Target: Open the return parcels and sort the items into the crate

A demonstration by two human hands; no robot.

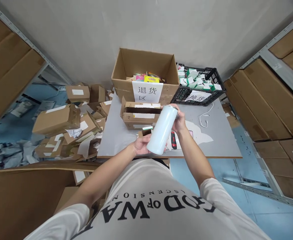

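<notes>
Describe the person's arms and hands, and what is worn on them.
Both arms are bare from the upper arm down, with short white T-shirt sleeves above. The left hand and right hand are bare: no gloves, and no watch, ring or band shows. The shirt carries dark block lettering.

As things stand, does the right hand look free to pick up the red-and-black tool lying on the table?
Probably not right away: the right hand grips the top of the white tumbler, which the left hand supports from below. The red-and-black tool lies uncovered on the table just beneath.
</notes>
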